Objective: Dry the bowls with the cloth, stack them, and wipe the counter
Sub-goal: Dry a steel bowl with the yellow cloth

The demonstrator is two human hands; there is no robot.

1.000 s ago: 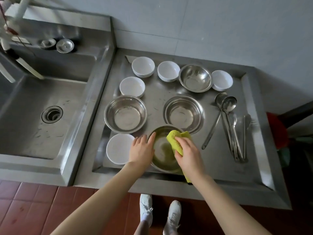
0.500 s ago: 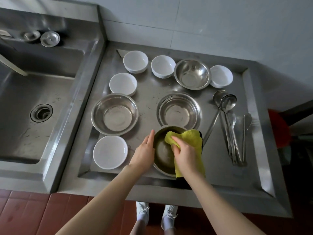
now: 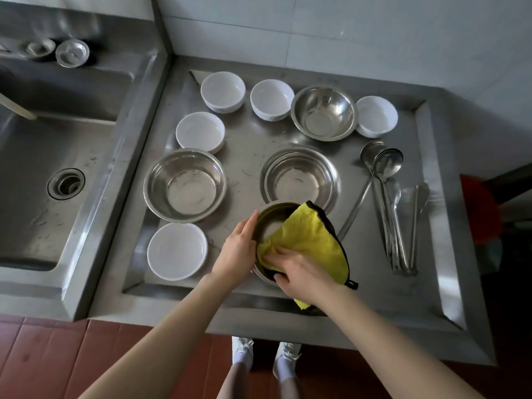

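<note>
A steel bowl [image 3: 269,223] stands at the front of the steel counter [image 3: 247,156], tilted toward me. My left hand [image 3: 237,250] rests against its left rim with straight fingers. My right hand [image 3: 299,272] presses a yellow cloth [image 3: 311,237] with a dark edge into the bowl; the cloth covers the bowl's right half. Two more steel bowls [image 3: 185,184] [image 3: 300,178] sit behind, a third [image 3: 324,112] at the back. Several white bowls stand around, one [image 3: 177,250] beside my left hand.
Ladles and spoons [image 3: 388,197] lie on the counter's right side. A deep steel sink [image 3: 51,180] with a drain is on the left. Two small metal strainers [image 3: 72,53] sit behind the sink. The counter has a raised rim and a tiled wall behind.
The cloth has spread wider over the bowl's right side and my right hand has slid to the bowl's near rim. My left hand stays on the left rim.
</note>
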